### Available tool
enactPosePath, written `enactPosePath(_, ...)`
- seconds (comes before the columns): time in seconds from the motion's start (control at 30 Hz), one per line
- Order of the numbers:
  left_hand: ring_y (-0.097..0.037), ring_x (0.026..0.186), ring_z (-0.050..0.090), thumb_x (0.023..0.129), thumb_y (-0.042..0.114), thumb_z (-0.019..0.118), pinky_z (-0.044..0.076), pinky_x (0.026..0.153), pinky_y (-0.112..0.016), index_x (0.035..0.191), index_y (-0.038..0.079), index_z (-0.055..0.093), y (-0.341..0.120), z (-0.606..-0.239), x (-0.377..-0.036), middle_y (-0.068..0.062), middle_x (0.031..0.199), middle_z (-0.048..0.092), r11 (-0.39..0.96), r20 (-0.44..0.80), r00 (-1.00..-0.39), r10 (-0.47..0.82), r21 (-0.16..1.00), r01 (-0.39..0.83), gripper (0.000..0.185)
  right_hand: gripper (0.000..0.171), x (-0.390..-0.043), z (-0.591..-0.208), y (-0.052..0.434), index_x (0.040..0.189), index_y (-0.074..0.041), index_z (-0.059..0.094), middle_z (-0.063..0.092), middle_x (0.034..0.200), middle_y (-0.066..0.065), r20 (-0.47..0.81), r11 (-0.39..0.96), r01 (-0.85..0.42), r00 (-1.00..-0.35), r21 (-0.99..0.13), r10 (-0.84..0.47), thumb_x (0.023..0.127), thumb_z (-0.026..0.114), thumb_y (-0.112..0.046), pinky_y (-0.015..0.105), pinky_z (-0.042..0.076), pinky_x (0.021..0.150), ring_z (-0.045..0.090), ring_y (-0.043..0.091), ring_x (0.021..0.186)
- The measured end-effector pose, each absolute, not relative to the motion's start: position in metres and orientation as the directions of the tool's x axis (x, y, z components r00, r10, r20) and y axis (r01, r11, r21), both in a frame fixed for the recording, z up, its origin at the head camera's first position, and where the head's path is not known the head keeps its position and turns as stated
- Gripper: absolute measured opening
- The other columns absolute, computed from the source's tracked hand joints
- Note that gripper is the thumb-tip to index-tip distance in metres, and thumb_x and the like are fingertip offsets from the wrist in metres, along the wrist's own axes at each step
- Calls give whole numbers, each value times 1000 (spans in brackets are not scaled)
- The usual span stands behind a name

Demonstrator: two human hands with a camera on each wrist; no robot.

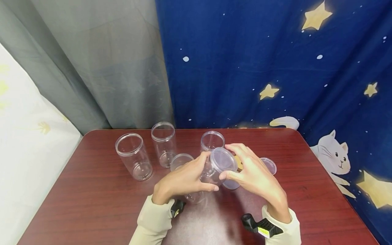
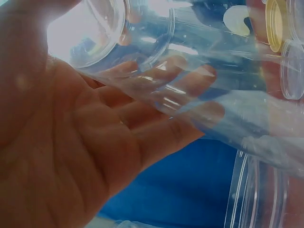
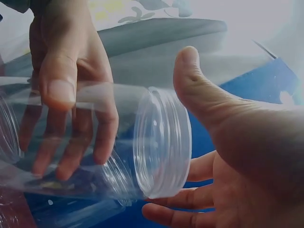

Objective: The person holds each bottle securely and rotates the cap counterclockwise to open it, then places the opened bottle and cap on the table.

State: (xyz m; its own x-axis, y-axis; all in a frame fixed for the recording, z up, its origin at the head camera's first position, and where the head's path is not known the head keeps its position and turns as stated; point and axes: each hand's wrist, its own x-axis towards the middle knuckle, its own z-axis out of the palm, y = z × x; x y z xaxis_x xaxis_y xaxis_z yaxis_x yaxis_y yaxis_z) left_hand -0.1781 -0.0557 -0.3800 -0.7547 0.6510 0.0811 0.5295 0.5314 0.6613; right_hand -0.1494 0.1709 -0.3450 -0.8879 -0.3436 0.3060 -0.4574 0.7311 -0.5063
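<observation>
My left hand [image 1: 186, 177] grips a clear plastic jar [image 1: 209, 173] round its body, thumb on the near side. The jar is tilted, its top toward my right hand. A translucent lid [image 1: 224, 159] sits on its mouth. In the right wrist view, the left fingers show through the clear wall of the jar [image 3: 126, 128]. Around the lid my right hand [image 1: 255, 172] is spread, thumb and fingers on opposite sides of the rim. In the right wrist view, the right thumb [image 3: 190, 71] stands off the lid [image 3: 173, 142], while the fingers reach behind it.
Open clear jars stand on the red-brown table: a left one [image 1: 133, 156], a back one [image 1: 163, 144], another [image 1: 212, 139] behind my hands, and one [image 1: 182, 159] partly behind my left hand. Loose lids [image 1: 269, 165] and a yellow lid [image 1: 238, 163] lie on the right.
</observation>
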Motion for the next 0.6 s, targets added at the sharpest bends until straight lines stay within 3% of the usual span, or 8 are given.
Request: enactPosePath(0.6, -13, 116, 60, 81, 46, 79, 48, 99, -35, 147, 19, 31, -56, -380, -179, 4, 135, 54, 540, 76, -755, 652, 651, 533, 86, 72, -148, -344, 166, 133, -14, 57, 60, 124, -4, 303, 728, -457, -889, -511, -345, 75, 83, -47, 41, 49, 93, 57, 15, 113)
